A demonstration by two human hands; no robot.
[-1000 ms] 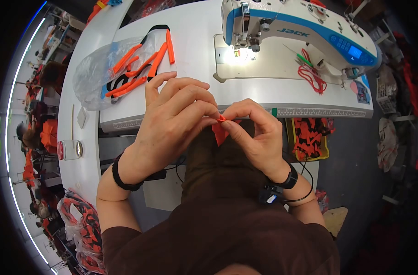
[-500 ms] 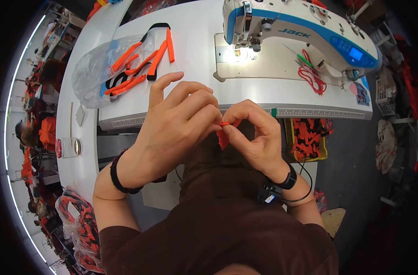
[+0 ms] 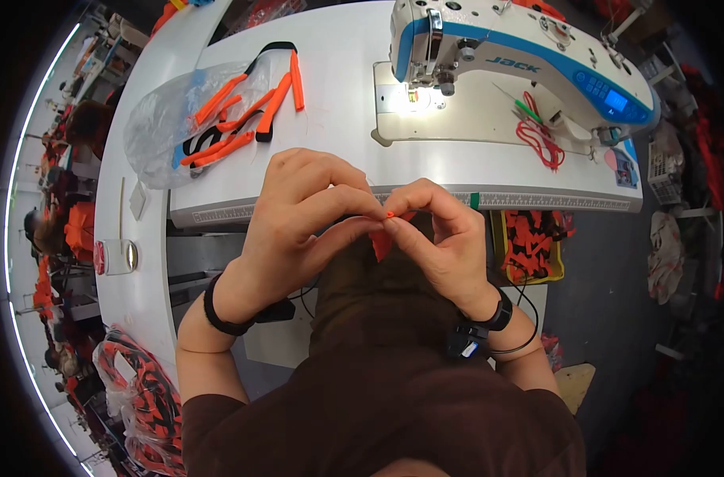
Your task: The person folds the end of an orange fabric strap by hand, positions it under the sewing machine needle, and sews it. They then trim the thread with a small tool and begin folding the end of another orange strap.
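Between my two hands, in front of the table edge, is a small orange fabric piece, mostly hidden by my fingers. My left hand pinches it with thumb and forefinger, the other fingers curled. My right hand pinches the same piece from the other side, with a bit of orange showing at the fingertips. The two hands' fingertips meet. Beyond them stands a white and blue sewing machine, its lamp lit over the needle plate.
Orange and black straps lie on a clear plastic bag at the table's left. Red cord lies under the machine arm. A yellow bin of orange and black pieces stands below right. A glass jar sits on the left side table.
My left hand has turned and its raised fingers have curled inward, the thumb now showing against the orange piece. My right hand keeps its pinch, nearly in place.
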